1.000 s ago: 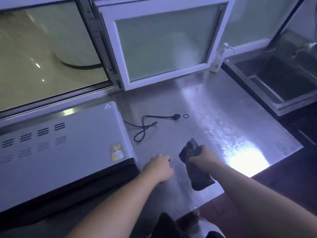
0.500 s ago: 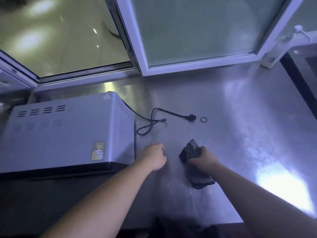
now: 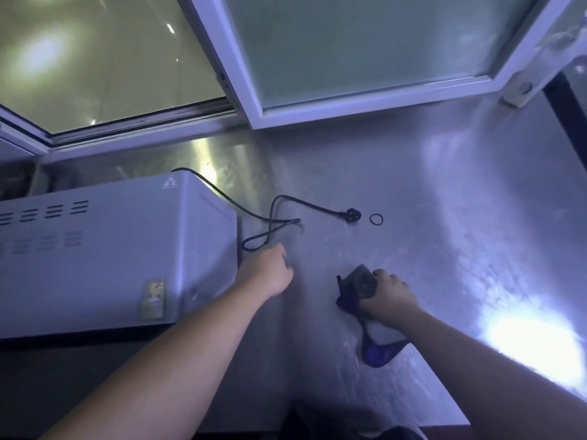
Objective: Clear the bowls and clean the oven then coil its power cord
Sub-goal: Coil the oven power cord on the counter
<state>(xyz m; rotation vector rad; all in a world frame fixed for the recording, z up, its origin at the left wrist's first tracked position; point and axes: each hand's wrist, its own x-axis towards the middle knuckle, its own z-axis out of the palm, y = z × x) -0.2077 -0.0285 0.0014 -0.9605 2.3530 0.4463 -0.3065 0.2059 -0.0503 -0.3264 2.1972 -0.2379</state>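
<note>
- Oven (image 3: 104,258): white, at the counter's left edge, top vents showing. No bowls in view, so that step looks done; whether cleaning is finished can't be judged from here.
- Power cord (image 3: 270,231): runs from behind the oven's back right corner, folds into a loose loop just beside the oven's right side, then trails out to the plug (image 3: 352,215) mid-counter (image 3: 444,217). Not coiled yet.
- Left hand (image 3: 270,269): has moved forward over the last second, from the counter's near edge to just short of the cord's loop. Fingers curled loosely, nothing in them; the frame is smeared here, so contact with the loop is uncertain, probably none yet.
- Small black ring (image 3: 376,219): lies just right of the plug, likely the band for tying the cord.
- Right hand (image 3: 386,296): fingers clamped round the dark cloth (image 3: 359,285), now lowered onto the counter near the front edge; a second ago it was held up.
- Reading: wiping appears to be winding down, and the reach points to cord coiling as the step beginning.
</note>
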